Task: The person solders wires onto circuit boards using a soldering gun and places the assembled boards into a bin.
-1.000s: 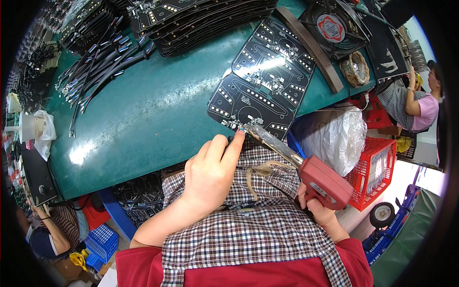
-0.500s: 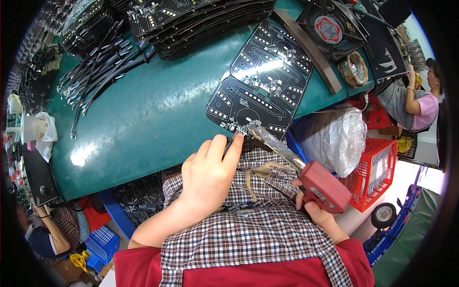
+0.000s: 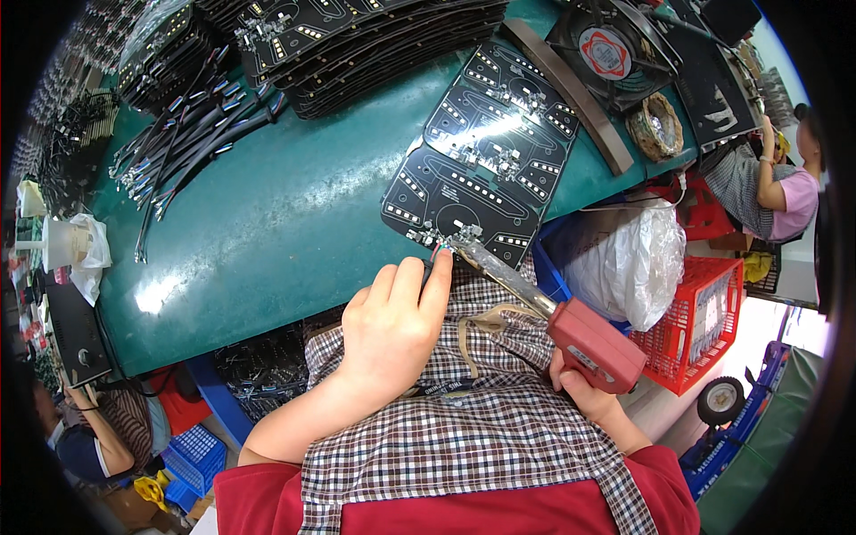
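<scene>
My left hand (image 3: 392,325) pinches a thin dark cable (image 3: 428,266) between thumb-side fingers. The cable's small coloured wire ends (image 3: 440,247) lie against the near edge of a black circuit board (image 3: 468,192) with white LEDs. My right hand (image 3: 584,392) is closed round a soldering iron (image 3: 593,343) with a blocky red handle. Its long, stained metal tip reaches the same edge of the board, beside the wire ends. Whether tip and wires touch is too small to tell. A second board (image 3: 499,116) lies just beyond the first.
On the green table (image 3: 241,259) are a cable bundle (image 3: 178,147), a tall stack of boards (image 3: 374,53), a dark bar (image 3: 571,98), a fan (image 3: 606,53) and a round crusty pot (image 3: 655,127). A plastic bag (image 3: 624,259) and red crate (image 3: 691,325) stand right. Other people sit at both sides.
The soldering iron and my right hand have shifted slightly left and up, bringing the tip closer to the wire ends. My left hand stays nearly in place.
</scene>
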Demonstrator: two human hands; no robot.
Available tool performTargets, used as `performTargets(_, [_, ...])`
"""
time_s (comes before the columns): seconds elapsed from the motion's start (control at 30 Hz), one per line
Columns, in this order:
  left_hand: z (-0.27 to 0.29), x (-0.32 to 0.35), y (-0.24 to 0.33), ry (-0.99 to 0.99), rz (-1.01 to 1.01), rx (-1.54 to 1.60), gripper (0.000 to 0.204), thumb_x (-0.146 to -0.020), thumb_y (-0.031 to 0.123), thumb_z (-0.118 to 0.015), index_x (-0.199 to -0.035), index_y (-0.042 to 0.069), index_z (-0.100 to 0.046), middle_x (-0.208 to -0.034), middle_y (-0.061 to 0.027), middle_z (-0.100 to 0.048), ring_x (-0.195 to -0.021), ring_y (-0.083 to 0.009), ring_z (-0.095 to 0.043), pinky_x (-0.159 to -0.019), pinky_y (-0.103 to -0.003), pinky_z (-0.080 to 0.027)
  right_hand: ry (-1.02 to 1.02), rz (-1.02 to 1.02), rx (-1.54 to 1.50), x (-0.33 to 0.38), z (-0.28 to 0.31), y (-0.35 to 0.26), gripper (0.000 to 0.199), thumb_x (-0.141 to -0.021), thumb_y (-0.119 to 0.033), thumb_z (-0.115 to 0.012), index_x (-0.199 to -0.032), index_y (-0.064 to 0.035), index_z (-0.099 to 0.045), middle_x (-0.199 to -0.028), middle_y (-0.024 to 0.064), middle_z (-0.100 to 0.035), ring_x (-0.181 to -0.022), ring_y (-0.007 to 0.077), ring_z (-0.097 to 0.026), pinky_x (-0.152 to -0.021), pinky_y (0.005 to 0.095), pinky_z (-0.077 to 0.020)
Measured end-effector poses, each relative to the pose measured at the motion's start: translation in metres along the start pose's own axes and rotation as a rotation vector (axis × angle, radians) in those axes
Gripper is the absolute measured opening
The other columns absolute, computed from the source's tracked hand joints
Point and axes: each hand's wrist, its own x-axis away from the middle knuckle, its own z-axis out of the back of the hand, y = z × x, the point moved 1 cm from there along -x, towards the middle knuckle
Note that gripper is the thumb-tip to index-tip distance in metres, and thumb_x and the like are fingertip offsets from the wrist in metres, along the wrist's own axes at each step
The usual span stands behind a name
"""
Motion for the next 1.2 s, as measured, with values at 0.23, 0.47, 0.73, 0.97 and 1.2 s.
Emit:
performTargets(0.23, [-0.002,-0.002,0.004,0.044,-0.046,-0.112,0.038,-0.062,0.002,-0.061,-0.100,0.005,-0.065,-0.067,-0.0012,-0.041,-0.057,-0.0129,-0.047,-0.044,-0.025,-0.038,0.012,0.383,0.569,-0.001,-0.002,-0.004,0.054,-0.073,-0.020,-0.073,-0.117,0.0060,-0.054,-0.097,0.0132,-0.064,-0.078,0.0183,-0.064,-0.071,0.0281,-0.0506])
performTargets(0.47, [-0.003,0.000,-0.003,0.039,-0.033,-0.018,0.037,-0.063,0.002,-0.065,-0.100,0.006,-0.065,-0.064,-0.0001,-0.044,-0.055,-0.0125,-0.047,-0.044,-0.026,-0.037,0.027,0.223,0.360,0.004,0.004,-0.001,0.046,-0.077,-0.026,-0.071,-0.111,0.0019,-0.057,-0.096,0.0140,-0.064,-0.090,0.0258,-0.062,-0.085,0.0365,-0.0459])
performTargets(0.73, [-0.014,0.006,-0.001,0.139,-0.060,0.028,0.029,-0.065,0.002,-0.069,-0.094,0.005,-0.068,-0.061,0.0001,-0.045,-0.051,-0.0131,-0.047,-0.044,-0.027,-0.036,-0.063,0.072,0.002,0.003,0.002,0.003,0.075,-0.077,-0.023,-0.072,-0.133,0.0072,-0.032,-0.105,0.0135,-0.061,-0.089,0.0144,-0.061,-0.074,0.0240,-0.0486])
performTargets(0.97, [-0.016,0.007,-0.001,0.167,-0.057,0.109,0.030,-0.065,0.000,-0.068,-0.094,0.003,-0.067,-0.062,-0.0009,-0.045,-0.051,-0.0143,-0.046,-0.044,-0.027,-0.037,-0.033,0.107,0.063,0.009,0.009,0.018,0.075,-0.076,-0.014,-0.073,-0.134,0.0073,-0.030,-0.104,0.0134,-0.061,-0.086,0.0142,-0.062,-0.076,0.0249,-0.0499])
performTargets(1.2, [-0.016,0.007,0.003,0.141,-0.057,0.106,0.032,-0.064,-0.001,-0.067,-0.095,0.002,-0.066,-0.064,-0.0026,-0.044,-0.055,-0.0158,-0.047,-0.047,-0.028,-0.039,-0.025,0.128,0.350,0.015,0.017,0.033,0.068,-0.075,-0.015,-0.072,-0.130,0.0071,-0.038,-0.104,0.0119,-0.062,-0.083,0.0132,-0.062,-0.072,0.0264,-0.0506])
